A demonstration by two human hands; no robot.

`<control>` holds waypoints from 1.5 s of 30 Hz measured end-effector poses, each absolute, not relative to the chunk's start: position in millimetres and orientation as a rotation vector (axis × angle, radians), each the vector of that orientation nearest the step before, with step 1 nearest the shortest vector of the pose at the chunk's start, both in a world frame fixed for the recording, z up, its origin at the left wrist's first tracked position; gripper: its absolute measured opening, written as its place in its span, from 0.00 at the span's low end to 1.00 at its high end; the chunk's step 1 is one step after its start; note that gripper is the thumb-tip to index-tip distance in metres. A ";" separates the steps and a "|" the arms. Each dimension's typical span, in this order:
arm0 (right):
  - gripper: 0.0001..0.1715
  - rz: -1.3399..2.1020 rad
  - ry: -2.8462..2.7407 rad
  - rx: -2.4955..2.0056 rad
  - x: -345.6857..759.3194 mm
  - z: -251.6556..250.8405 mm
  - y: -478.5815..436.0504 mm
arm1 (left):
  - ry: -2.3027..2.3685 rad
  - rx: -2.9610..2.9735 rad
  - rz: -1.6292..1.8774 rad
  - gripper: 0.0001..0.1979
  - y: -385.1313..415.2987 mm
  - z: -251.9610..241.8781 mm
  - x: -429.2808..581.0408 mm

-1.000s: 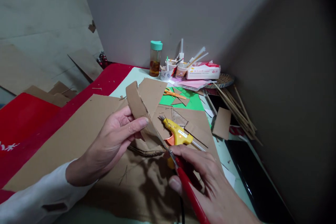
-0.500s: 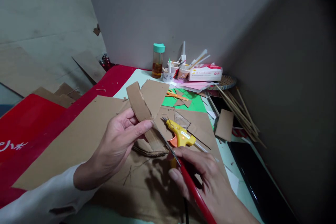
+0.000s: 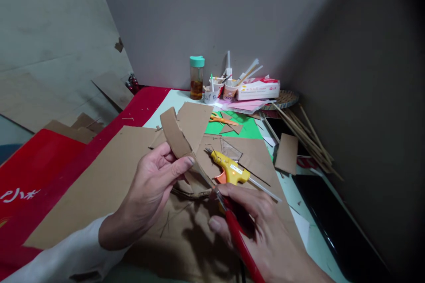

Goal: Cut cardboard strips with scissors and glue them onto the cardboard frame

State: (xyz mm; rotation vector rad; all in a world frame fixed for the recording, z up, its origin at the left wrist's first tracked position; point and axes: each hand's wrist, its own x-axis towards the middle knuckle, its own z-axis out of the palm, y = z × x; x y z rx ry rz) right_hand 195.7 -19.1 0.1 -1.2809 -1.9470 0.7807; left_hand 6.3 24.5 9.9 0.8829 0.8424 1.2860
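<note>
My left hand (image 3: 151,190) pinches a curved brown cardboard strip (image 3: 174,135) between thumb and fingers, holding it upright above the table. My right hand (image 3: 262,230) is closed around red-handled scissors (image 3: 237,234), whose blades meet the strip's lower edge near the middle of the view. A yellow and orange glue gun (image 3: 230,170) lies just beyond the scissors on a large brown cardboard sheet (image 3: 99,181). A thin curved cardboard offcut lies under the strip.
At the back stand a teal-capped bottle (image 3: 196,77), paper cups with sticks (image 3: 221,88) and a white tissue pack (image 3: 257,88). Orange scissors (image 3: 221,119) lie on green paper (image 3: 247,130). Wooden sticks (image 3: 305,135) and a small cardboard piece (image 3: 287,154) lie to the right. Red mat (image 3: 29,172) at left.
The view shifted slightly. My left hand turned the strip a little and the scissors' blades stayed at its lower edge; both hands kept their hold.
</note>
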 end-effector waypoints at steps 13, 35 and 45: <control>0.16 0.851 -1.936 -1.278 192.9 -10.9 -21.0 | 0.866 0.860 1.366 0.11 22.3 5.8 12.3; 0.19 1.024 -1.944 -1.365 192.1 -2.1 -20.0 | 0.930 0.917 1.312 0.12 15.2 2.0 11.6; 0.23 1.057 -1.930 -1.417 194.3 -3.3 -21.3 | 0.880 0.842 1.309 0.08 15.7 6.3 13.4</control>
